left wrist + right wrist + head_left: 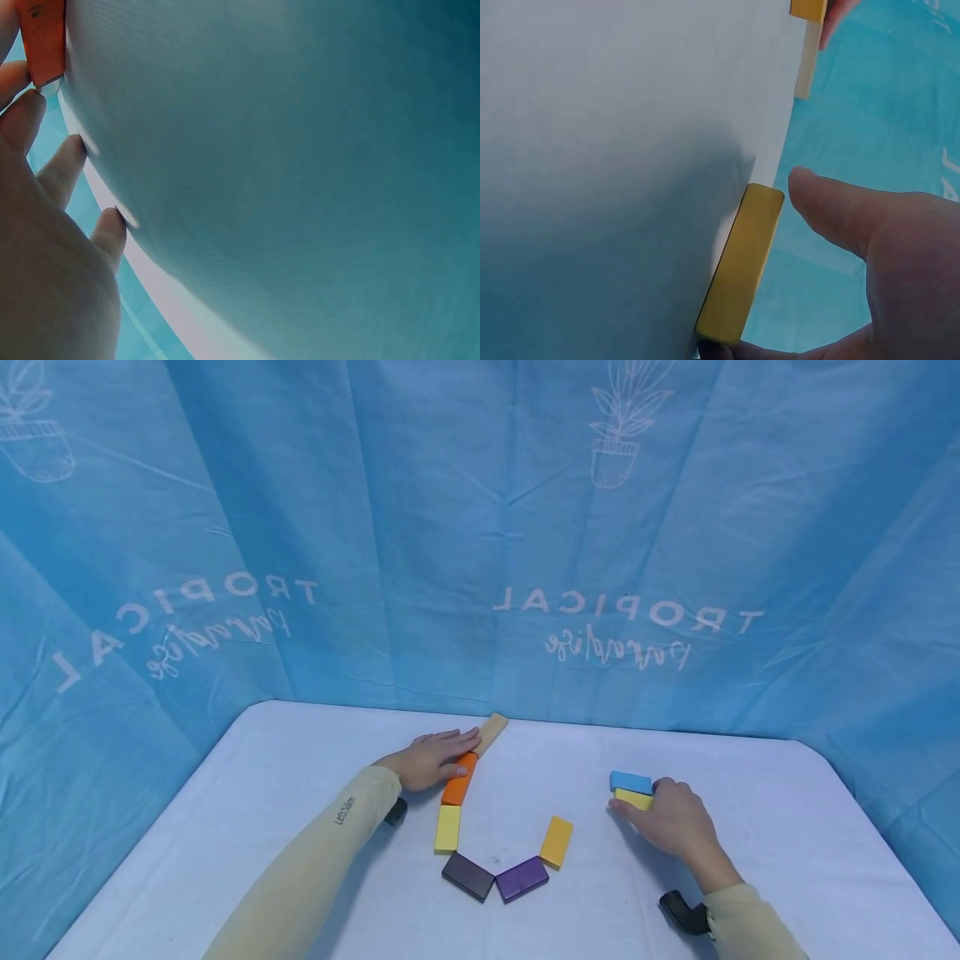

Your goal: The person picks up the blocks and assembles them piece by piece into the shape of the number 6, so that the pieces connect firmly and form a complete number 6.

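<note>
My left hand (431, 760) lies with fingers extended over the orange block (460, 781) and the plain wooden block (492, 732). Its fingers touch both; the left wrist view shows the orange block (45, 41) beside the fingertips. Over to the right, my right hand (678, 818) is around a yellow block (633, 798) lying in front of a blue block (630, 782). In the right wrist view the thumb stands apart from one end of that yellow block (742, 262), while a fingertip is at the other end.
A curved row continues from the orange block through a pale yellow block (447, 829), a black block (468, 877), a purple block (522, 879) and an amber block (557, 842). The white table (337, 893) ends at a blue curtain (450, 543).
</note>
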A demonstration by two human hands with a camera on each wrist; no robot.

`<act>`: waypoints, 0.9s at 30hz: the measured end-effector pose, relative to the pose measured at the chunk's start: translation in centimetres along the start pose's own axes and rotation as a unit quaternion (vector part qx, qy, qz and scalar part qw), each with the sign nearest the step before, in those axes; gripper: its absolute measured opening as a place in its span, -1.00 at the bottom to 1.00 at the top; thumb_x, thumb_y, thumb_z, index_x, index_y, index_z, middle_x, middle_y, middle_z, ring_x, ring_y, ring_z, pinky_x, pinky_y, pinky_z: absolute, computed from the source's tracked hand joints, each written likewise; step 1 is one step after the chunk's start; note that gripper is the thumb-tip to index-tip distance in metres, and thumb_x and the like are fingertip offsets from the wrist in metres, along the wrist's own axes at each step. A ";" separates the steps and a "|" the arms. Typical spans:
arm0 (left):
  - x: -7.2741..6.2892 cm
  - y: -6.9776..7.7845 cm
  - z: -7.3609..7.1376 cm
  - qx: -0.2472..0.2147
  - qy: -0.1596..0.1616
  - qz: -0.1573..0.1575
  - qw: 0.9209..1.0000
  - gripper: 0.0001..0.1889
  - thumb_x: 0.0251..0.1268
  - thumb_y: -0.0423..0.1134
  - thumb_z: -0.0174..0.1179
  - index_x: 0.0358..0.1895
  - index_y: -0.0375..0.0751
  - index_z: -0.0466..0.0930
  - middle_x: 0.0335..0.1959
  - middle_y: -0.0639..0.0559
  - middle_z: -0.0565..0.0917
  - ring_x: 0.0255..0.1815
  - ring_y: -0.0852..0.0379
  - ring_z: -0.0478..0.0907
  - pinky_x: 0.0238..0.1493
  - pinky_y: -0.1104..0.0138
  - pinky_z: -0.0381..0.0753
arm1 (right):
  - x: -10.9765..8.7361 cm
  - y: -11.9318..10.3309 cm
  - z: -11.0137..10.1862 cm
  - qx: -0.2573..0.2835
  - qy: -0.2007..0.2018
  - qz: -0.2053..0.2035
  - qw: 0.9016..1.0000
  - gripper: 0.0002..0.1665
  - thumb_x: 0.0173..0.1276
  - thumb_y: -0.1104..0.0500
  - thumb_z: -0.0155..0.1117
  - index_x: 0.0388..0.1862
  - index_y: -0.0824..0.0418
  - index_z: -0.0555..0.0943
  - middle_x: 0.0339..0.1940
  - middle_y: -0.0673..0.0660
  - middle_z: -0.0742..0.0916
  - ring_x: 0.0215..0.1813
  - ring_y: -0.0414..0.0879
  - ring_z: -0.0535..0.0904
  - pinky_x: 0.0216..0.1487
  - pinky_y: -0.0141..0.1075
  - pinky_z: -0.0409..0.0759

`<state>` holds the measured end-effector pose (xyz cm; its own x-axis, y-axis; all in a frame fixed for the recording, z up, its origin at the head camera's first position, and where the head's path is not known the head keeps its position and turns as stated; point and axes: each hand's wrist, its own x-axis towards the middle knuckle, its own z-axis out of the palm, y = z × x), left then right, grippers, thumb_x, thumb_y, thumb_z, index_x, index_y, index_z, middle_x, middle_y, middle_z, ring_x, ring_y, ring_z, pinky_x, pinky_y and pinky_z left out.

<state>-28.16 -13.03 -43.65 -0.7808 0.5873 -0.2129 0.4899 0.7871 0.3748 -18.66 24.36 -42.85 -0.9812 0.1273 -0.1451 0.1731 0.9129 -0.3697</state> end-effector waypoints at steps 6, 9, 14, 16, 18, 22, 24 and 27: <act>0.1 0.0 0.0 0.003 -0.001 -0.002 1.000 -0.34 0.59 0.08 -0.04 0.63 0.10 0.03 0.65 0.20 -0.02 0.65 -0.01 -0.09 0.57 -0.09 -0.15 | 0.1 -0.3 0.0 -0.015 0.004 0.004 1.000 0.04 0.25 -0.32 0.35 0.09 0.69 0.44 -0.16 0.47 0.64 -0.17 0.20 0.59 -0.10 0.09 0.64; 0.2 -0.1 0.0 0.004 -0.001 -0.004 1.000 -0.35 0.59 0.08 -0.04 0.63 0.10 0.03 0.65 0.19 -0.02 0.65 -0.01 -0.09 0.57 -0.09 -0.15 | 0.1 -0.3 0.0 -0.016 0.004 0.003 1.000 0.01 0.25 -0.29 0.36 0.08 0.69 0.44 -0.16 0.47 0.64 -0.17 0.22 0.60 -0.10 0.09 0.65; 0.2 -0.1 0.1 0.003 -0.004 -0.010 1.000 -0.34 0.59 0.10 -0.04 0.63 0.13 0.02 0.65 0.22 -0.03 0.65 0.00 -0.10 0.57 -0.08 -0.15 | -0.1 -0.2 0.0 -0.007 -0.001 0.009 1.000 0.01 0.23 -0.26 0.40 0.12 0.68 0.43 -0.10 0.51 0.64 -0.11 0.25 0.61 -0.03 0.13 0.64; 0.3 -0.1 0.2 0.002 -0.005 -0.010 1.000 -0.34 0.59 0.10 -0.03 0.63 0.13 0.02 0.65 0.22 -0.03 0.65 0.01 -0.10 0.57 -0.08 -0.16 | -0.2 -0.1 0.0 -0.002 -0.002 0.010 1.000 0.03 0.22 -0.26 0.42 0.15 0.68 0.42 -0.06 0.52 0.63 -0.08 0.27 0.60 0.01 0.14 0.63; 0.3 -0.1 0.2 0.001 -0.004 -0.011 1.000 -0.34 0.59 0.10 -0.03 0.63 0.13 0.02 0.65 0.22 -0.03 0.65 0.00 -0.10 0.57 -0.08 -0.16 | -0.3 0.1 0.0 0.002 0.000 0.008 1.000 0.04 0.21 -0.25 0.43 0.17 0.67 0.42 -0.04 0.53 0.63 -0.05 0.29 0.59 0.04 0.15 0.61; 0.2 -0.2 0.1 0.000 -0.002 -0.003 1.000 -0.34 0.59 0.09 -0.03 0.63 0.09 0.03 0.65 0.19 -0.02 0.65 -0.01 -0.09 0.57 -0.09 -0.15 | -0.8 0.4 0.0 0.004 0.006 -0.001 1.000 0.05 0.21 -0.27 0.43 0.18 0.67 0.41 -0.06 0.52 0.62 -0.06 0.27 0.58 0.02 0.16 0.60; 0.2 -0.2 0.1 0.000 -0.002 0.003 1.000 -0.34 0.59 0.08 -0.04 0.63 0.07 0.03 0.65 0.17 -0.02 0.64 -0.03 -0.09 0.57 -0.09 -0.14 | -1.1 0.5 0.0 -0.002 0.009 -0.008 1.000 0.05 0.22 -0.28 0.41 0.17 0.67 0.42 -0.10 0.50 0.62 -0.09 0.25 0.58 -0.02 0.14 0.61; 0.1 -0.2 0.1 -0.001 0.001 0.010 1.000 -0.35 0.60 0.08 -0.05 0.63 0.05 0.04 0.65 0.15 -0.01 0.64 -0.04 -0.09 0.56 -0.10 -0.14 | -1.4 0.5 0.0 -0.012 0.015 -0.017 1.000 0.04 0.23 -0.29 0.39 0.13 0.68 0.44 -0.18 0.44 0.62 -0.17 0.19 0.56 -0.12 0.09 0.63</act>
<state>-28.33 -13.15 -43.82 -0.7713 0.6031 -0.2034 0.5051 0.7745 0.3808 -17.18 24.68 -42.83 -0.9887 0.1075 -0.1049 0.1379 0.9262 -0.3509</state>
